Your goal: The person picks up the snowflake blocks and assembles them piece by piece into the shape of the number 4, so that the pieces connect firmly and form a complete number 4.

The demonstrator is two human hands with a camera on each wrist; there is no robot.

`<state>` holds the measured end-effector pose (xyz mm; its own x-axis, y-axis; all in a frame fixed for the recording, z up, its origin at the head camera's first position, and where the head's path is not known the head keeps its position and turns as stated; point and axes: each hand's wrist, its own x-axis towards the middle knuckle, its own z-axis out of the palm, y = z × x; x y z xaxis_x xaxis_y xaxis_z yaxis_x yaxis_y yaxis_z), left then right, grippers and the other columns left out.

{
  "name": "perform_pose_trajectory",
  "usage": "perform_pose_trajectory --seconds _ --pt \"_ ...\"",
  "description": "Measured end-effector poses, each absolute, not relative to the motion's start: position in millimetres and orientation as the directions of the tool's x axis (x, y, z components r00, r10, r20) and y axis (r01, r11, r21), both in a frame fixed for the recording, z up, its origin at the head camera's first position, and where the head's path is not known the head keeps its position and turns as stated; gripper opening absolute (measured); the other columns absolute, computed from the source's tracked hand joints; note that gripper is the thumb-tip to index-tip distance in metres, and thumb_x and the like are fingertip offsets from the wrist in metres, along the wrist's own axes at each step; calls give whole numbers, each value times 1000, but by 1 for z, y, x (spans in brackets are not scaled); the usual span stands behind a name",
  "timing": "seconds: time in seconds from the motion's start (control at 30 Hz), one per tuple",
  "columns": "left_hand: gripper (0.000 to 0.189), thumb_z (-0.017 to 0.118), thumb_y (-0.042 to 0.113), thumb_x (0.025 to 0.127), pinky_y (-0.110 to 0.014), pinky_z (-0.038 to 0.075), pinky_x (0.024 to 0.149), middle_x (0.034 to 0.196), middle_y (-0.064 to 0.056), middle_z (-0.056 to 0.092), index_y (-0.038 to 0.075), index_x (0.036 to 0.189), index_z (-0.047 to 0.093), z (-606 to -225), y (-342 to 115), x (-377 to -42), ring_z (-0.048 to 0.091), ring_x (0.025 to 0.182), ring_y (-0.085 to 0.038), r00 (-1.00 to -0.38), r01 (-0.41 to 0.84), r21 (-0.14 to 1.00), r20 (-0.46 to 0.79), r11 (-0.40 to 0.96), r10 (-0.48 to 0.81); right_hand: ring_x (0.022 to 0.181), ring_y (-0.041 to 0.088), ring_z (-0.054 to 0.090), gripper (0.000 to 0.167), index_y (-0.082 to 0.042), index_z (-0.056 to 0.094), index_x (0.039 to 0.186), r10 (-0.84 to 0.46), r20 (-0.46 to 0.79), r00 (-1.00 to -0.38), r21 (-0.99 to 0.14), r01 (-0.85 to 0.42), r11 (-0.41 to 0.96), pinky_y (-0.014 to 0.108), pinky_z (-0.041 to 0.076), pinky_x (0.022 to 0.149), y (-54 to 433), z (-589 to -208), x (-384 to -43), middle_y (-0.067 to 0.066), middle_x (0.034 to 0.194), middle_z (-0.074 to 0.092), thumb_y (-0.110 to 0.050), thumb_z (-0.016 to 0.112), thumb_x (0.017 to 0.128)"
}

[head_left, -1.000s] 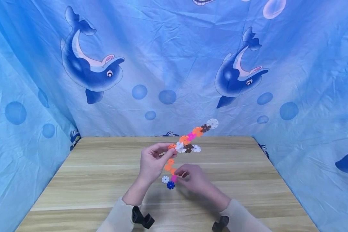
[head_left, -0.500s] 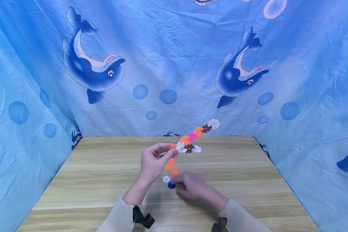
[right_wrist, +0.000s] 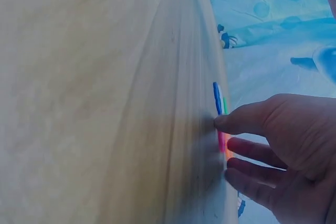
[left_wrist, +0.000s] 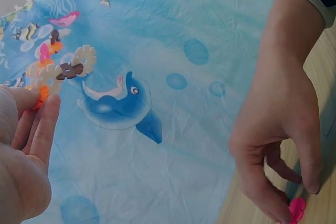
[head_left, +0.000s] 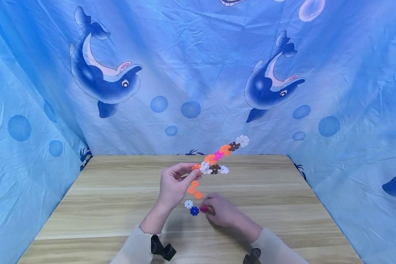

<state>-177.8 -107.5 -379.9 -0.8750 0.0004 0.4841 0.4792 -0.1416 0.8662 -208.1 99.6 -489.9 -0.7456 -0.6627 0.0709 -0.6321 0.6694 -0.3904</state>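
My left hand [head_left: 175,187] pinches an orange snowflake disc [head_left: 196,167] at the near end of a joined chain, held up above the table. The chain forks: one arm runs through orange, pink and brown discs to a white disc [head_left: 242,141], and a shorter arm has a brown disc [head_left: 215,169] and a white tip. Low at the tabletop, my right hand [head_left: 222,211] has its thumb and fingertips on a loose pink snowflake disc [head_left: 204,208]. Part of that disc is hidden by the fingers. In the left wrist view the pink disc [left_wrist: 298,210] shows at the index fingertip.
Loose discs lie on the wooden table [head_left: 118,205] between the hands: a blue disc [head_left: 194,211], a white disc [head_left: 188,204] and several orange discs [head_left: 198,195]. A blue dolphin-print cloth [head_left: 198,73] hangs behind the table and along both sides.
The pink disc has shifted slightly right and toward the person, away from the orange discs, along with the right hand's fingertips. The left hand and the chain have stayed nearly still.
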Motion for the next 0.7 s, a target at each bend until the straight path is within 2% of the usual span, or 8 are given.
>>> perform_pose_trajectory --seconds 0.07,0.27,0.4,0.57,0.7 --pt "19 77 -4 93 -35 68 79 102 -30 78 -10 111 76 -380 -108 -178 81 80 -12 -875 479 866 483 -143 -1 112 14 66 25 -20 81 115 -661 69 -747 -382 -632 674 36 60 101 101 -490 -209 -7 113 74 -13 80 91" --pt "19 77 -4 93 -36 68 80 101 -30 78 -9 111 76 -379 -109 -179 81 80 -12 -878 474 868 479 -150 -5 94 4 61 20 -20 80 114 -647 36 -762 -412 -601 685 23 56 83 102 -488 -211 -11 100 70 -17 79 94" --pt "19 77 -4 93 -36 68 80 101 -28 79 -10 111 75 -379 -110 -180 81 81 -12 -882 466 871 472 -154 -2 86 1 56 20 -18 78 111 -640 34 -767 -445 -585 678 19 54 77 104 -488 -210 -9 95 64 -16 81 92" --pt "20 77 -4 93 -36 68 81 99 -17 82 -10 111 75 -378 -110 -180 81 82 -13 -889 452 875 459 -172 -3 87 1 57 13 -23 78 96 -626 25 -779 -548 -535 643 21 55 80 111 -487 -213 -12 93 63 -10 77 93" --pt "20 77 -5 92 -36 68 81 98 -13 82 -10 112 75 -378 -110 -180 81 82 -13 -892 446 877 453 -176 -3 90 4 65 13 -21 79 99 -578 25 -816 -650 -453 610 24 58 84 119 -480 -217 -10 96 72 -10 72 98"
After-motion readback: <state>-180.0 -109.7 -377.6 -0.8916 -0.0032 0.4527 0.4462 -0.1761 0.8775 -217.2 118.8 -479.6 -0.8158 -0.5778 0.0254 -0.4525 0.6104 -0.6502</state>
